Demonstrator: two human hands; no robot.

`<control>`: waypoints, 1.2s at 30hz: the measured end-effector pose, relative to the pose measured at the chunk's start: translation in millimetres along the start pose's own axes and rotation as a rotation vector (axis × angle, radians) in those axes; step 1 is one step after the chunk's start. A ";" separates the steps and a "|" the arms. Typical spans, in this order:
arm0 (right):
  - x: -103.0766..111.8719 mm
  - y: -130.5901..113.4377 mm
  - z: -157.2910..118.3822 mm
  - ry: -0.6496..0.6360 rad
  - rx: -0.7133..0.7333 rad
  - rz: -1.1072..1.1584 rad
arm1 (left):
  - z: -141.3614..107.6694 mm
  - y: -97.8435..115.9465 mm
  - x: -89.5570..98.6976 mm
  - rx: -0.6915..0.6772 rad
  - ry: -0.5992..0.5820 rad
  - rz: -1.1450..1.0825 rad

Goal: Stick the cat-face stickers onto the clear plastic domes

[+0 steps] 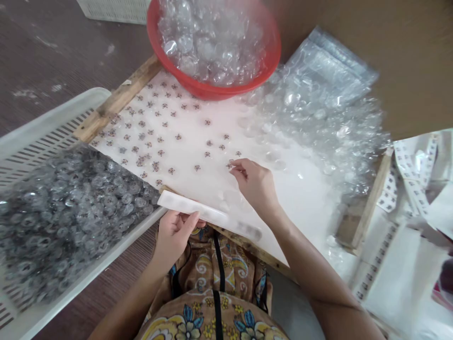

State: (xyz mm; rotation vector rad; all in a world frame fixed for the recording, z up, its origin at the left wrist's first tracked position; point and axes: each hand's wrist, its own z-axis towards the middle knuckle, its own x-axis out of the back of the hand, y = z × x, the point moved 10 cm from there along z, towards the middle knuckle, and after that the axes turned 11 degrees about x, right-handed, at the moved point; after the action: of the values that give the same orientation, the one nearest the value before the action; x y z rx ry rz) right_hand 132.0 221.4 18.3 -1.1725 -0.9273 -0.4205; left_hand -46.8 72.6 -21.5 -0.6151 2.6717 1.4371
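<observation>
My left hand [180, 231] grips a white paper strip [194, 208] between thumb and fingers at the near edge of a white board [300, 189]. The strip's left part looks blank; blurred dark marks show near its right end. Over the middle of the board, my right hand [256, 184] has thumb and forefinger pinched at a small dark-printed sticker [230, 164]. Similar printed stickers [155, 166] are scattered over the board's left half, seemingly on clear round pieces. Several clear round pieces [278, 163] without print lie right of my right hand.
A red basin [212, 92] full of clear plastic pieces stands at the back. On the left, a white slotted crate [53, 120] holds many printed clear pieces. More clear pieces [339, 137] and plastic bags [329, 66] lie right; printed strips [377, 264] hang beyond a wooden edge [371, 203].
</observation>
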 end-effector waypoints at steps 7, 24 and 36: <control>-7.3 -2.9 10.4 -0.028 0.038 -0.086 | 0.6 -1.2 -1.5 0.012 -0.014 -0.001; -17.3 5.3 37.9 -0.140 -0.084 -0.146 | -3.7 2.4 -5.5 -0.014 -0.009 0.007; -57.9 -88.8 86.4 -0.153 0.286 0.414 | -2.3 1.1 22.3 -0.050 0.110 -0.086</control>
State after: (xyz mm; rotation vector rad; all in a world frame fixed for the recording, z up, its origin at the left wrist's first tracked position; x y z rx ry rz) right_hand 0.9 257.7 32.8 -1.1063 -0.8166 0.1346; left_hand -67.4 64.1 -24.3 -0.8253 2.6604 1.4935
